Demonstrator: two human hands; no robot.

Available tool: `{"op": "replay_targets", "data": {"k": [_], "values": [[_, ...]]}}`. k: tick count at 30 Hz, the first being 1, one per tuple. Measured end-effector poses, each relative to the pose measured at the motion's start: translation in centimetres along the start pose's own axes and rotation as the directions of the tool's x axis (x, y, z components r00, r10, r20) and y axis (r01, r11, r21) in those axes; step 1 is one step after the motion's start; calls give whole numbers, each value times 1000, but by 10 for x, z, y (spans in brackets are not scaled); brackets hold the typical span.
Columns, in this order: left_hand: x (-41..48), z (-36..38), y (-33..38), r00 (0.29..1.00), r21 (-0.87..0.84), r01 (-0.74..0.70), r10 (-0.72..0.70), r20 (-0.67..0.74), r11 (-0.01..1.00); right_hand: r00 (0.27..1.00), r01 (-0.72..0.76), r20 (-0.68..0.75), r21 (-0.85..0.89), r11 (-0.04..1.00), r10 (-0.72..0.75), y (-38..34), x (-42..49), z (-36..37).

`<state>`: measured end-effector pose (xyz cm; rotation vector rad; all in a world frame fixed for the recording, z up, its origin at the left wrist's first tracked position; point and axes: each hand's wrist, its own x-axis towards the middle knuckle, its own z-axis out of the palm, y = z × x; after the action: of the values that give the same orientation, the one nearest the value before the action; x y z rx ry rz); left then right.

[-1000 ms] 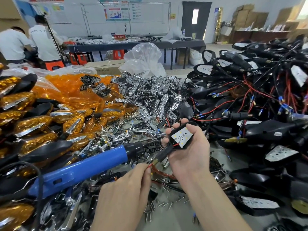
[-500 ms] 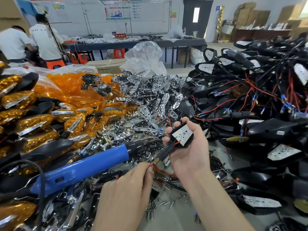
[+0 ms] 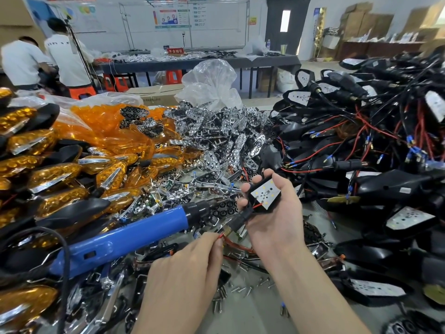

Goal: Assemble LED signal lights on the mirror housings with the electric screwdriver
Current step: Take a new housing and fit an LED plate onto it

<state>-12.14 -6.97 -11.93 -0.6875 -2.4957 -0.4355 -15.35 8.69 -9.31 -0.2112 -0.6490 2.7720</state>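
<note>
My right hand [image 3: 272, 220] grips a small black mirror housing [image 3: 265, 192] with a white LED board facing up. A black stem with a brass end juts from the housing toward my left hand [image 3: 185, 273], which pinches the red wire [image 3: 220, 236] coming out of that stem. The blue electric screwdriver [image 3: 125, 239] lies on the parts pile just left of both hands, its black nose pointing at the housing; neither hand touches it. Loose screws [image 3: 240, 289] lie on the table between my forearms.
Amber lenses [image 3: 108, 124] and finished amber lights [image 3: 48, 174] are heaped on the left. Chrome reflectors [image 3: 216, 133] are piled in the middle. Black housings with red and black wires [image 3: 361, 145] are stacked on the right. Two people stand at the far left.
Barely anything has shifted. The housing in my right hand sits slightly lower and nearer, and my left hand keeps its pinch on the red wire.
</note>
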Motion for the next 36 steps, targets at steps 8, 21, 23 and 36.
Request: {"op": "replay_targets", "data": {"k": [8, 21, 23, 36], "values": [[0, 0, 0, 1000, -14, 14, -14, 7, 1000, 1000, -3, -17, -6, 1000, 3, 1, 1, 0], [0, -1, 0, 1000, -15, 24, -24, 20, 1000, 1000, -3, -21, -15, 1000, 2, 0, 0, 1], [1, -1, 1, 999, -9, 26, -26, 20, 1000, 1000, -2, -19, -16, 1000, 2, 0, 0, 0], [-1, -2, 1, 999, -28, 22, -21, 32, 999, 999, -5, -34, -15, 1000, 5, 0, 2, -1]]}}
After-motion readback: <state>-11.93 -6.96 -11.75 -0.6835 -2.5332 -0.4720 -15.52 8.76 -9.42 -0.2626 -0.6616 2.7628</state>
